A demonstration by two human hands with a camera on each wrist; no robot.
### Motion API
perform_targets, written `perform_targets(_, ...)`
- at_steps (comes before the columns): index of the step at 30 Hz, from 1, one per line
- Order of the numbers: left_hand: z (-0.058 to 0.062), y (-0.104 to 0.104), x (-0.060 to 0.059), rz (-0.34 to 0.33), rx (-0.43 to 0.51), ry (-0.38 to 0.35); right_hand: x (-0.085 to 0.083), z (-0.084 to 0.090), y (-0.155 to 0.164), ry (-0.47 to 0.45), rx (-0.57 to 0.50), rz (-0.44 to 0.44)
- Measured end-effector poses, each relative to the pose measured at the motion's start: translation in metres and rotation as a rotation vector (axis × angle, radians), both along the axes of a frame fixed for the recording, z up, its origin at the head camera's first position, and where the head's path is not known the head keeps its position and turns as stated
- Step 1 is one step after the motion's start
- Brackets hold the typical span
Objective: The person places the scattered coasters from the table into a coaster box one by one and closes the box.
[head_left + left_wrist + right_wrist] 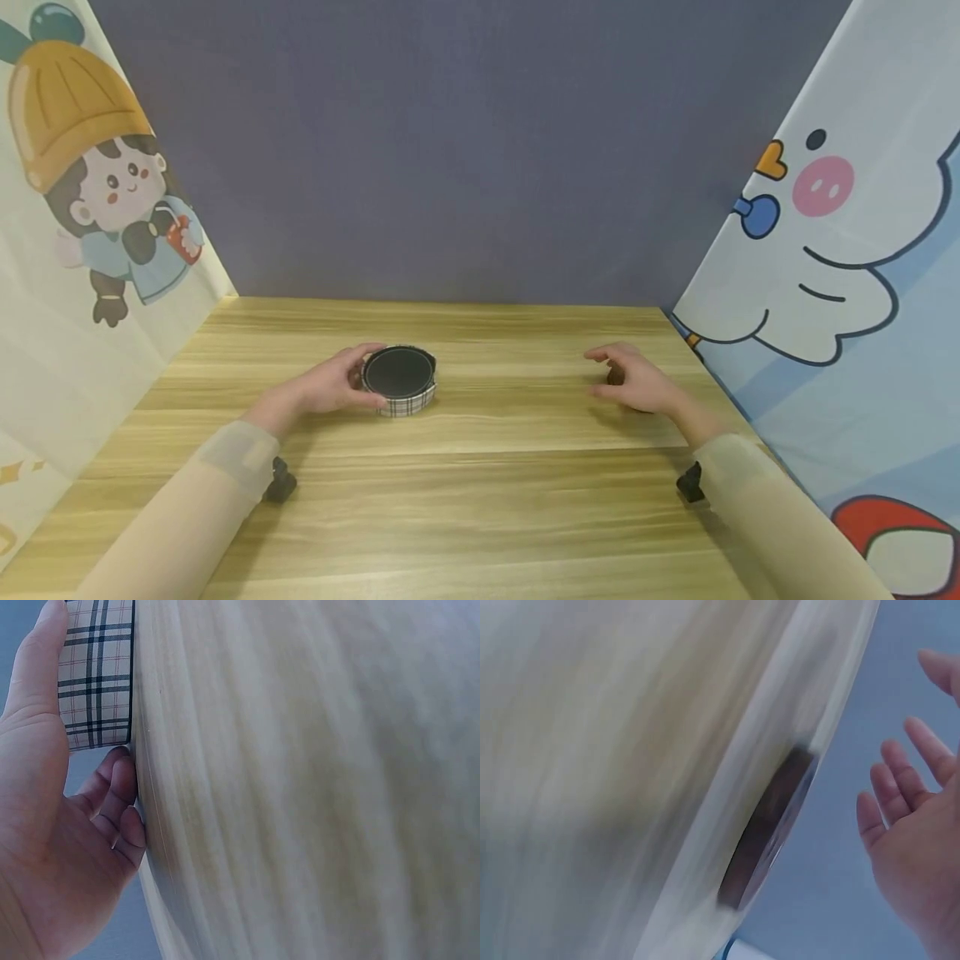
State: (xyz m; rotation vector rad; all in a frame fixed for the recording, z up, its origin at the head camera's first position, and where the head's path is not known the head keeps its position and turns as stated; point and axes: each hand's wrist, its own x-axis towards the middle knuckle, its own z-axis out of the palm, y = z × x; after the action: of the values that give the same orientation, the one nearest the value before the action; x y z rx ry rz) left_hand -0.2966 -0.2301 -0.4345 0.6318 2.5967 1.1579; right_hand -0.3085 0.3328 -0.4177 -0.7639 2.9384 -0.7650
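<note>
A round, low box [399,381] with plaid sides and a black top stands on the wooden table [487,492], left of middle. My left hand [335,387] grips it from the left, thumb on the near side and fingers curled round the far side. The left wrist view shows the plaid wall [94,675] against that hand [52,817]. My right hand [633,382] hovers at the right with fingers spread and relaxed, holding nothing. A small dark flat disc [615,377] lies under it, mostly hidden. In the right wrist view the disc [769,825] lies on the table, apart from the open hand [915,817].
A printed cloth panel [82,250] with a cartoon child closes off the left side, and a panel [847,275] with a cartoon animal closes off the right. A plain dark wall [465,150] stands behind the table. Black wrist mounts [281,482] sit on both sleeves.
</note>
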Motion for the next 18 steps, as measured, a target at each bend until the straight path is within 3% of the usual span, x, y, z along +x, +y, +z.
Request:
perform_targets(11, 0.000, -0.001, 0.000, -0.003, -0.001, 0.008, -0.009, -0.004, 0.058, -0.060, 0.079, -0.098)
perform_targets(18, -0.001, -0.001, -0.001, -0.012, 0.013, 0.007, -0.008, -0.005, 0.073, -0.123, 0.131, -0.163)
